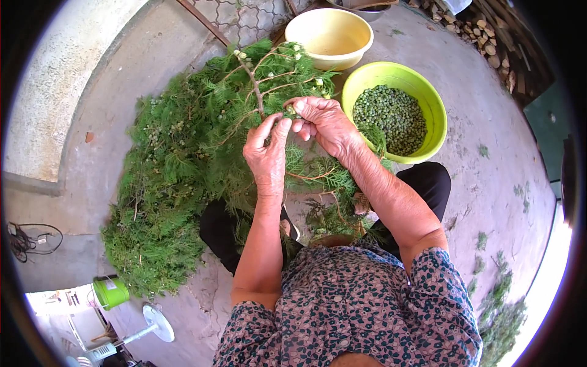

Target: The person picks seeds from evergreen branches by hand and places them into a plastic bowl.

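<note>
In front of me I hold up an arborvitae branch (254,85) with a brown stem, flat green sprays and pale green cones. My left hand (266,153) pinches its lower part between thumb and fingers. My right hand (327,125) has its thumb and fingers closed round a small green cone (292,111) on a twig, close to the left fingertips. Behind and left of the hands lies a big heap of cut green branches (162,165). Right of my right hand stands a lime-green basin (437,101), partly filled with small green cones (391,116).
A cream-yellow basin (364,46) stands beyond the lime one. Stacked firewood (489,43) lies at the far right. A small green bucket (111,293) and a white fan (159,323) are at lower left, a black cable (27,241) at left. Scattered sprigs (504,300) lie at right.
</note>
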`<state>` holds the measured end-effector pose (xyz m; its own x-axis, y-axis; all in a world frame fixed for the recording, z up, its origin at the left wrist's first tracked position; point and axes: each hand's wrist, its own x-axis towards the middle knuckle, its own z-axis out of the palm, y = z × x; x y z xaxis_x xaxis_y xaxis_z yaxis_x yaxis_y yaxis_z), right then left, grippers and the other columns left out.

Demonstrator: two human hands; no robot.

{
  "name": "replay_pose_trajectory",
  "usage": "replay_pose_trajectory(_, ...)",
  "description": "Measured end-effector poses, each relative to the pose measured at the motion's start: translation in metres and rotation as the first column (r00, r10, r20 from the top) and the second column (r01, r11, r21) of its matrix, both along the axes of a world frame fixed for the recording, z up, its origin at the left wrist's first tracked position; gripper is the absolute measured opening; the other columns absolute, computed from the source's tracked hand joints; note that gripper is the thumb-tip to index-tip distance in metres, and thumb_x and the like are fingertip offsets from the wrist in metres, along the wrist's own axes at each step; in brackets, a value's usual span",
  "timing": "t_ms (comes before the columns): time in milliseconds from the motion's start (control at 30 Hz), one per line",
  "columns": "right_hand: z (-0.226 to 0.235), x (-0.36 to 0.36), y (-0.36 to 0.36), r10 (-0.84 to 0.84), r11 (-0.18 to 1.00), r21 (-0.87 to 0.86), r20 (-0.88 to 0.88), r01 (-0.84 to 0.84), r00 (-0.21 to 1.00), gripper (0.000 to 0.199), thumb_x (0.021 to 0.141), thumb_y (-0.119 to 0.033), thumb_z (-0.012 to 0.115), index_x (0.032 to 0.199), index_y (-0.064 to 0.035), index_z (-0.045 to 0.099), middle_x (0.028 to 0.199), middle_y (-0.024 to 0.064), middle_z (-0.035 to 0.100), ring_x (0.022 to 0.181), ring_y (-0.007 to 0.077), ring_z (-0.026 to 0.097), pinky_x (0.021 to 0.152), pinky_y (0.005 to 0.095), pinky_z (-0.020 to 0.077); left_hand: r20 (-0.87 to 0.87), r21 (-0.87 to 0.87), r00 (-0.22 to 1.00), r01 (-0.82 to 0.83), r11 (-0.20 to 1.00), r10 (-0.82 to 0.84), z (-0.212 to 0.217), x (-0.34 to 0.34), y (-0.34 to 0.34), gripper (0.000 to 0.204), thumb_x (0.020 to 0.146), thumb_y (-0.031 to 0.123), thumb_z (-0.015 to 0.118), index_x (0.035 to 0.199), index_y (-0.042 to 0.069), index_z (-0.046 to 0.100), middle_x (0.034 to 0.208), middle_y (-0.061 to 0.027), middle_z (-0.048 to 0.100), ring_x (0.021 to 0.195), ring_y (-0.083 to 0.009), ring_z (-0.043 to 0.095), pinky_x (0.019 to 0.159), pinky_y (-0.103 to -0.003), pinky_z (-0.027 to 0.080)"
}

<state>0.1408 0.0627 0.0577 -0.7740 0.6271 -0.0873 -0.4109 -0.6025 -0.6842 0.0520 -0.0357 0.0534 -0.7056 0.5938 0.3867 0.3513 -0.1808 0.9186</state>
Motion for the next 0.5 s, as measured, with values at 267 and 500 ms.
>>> replay_pose_trajectory(267, -0.016, -0.006, -0.001, -0.151, 0.988, 0.037, -0.014, 0.151, 0.988, 0.014, 0.081, -0.010, 0.059, 0.089, 0.0022, 0.058, 0.072, 0.0066, 0.059, 0.052, 0.0127, 0.056, 0.040, 0.0218, 0.0435, -0.030, -0.086, 0.996, -0.084, 0.993, 0.082, -0.009, -0.005, -0.002, 0.013, 0.076, 0.005, 0.065, 0.086, -0.002, 0.064, 0.074, -0.0012, 0.056, 0.068, -0.0074, 0.049, 0.062, -0.021, 0.040)
replay_pose_trajectory(500, 0.020, 0.061, 0.039, -0.646, 0.667, 0.591, 0.153, 0.455, 0.748, 0.013, 0.082, -0.011, 0.059, 0.091, -0.0026, 0.059, 0.069, 0.0050, 0.060, 0.052, 0.0088, 0.052, 0.048, 0.0216, 0.0433, -0.013, -0.051, 0.986, -0.169, 0.984, 0.169, -0.004, -0.025, -0.011, 0.012, 0.080, 0.011, 0.063, 0.082, -0.001, 0.062, 0.060, 0.0060, 0.045, 0.054, -0.0037, 0.035, 0.048, -0.019, 0.030)
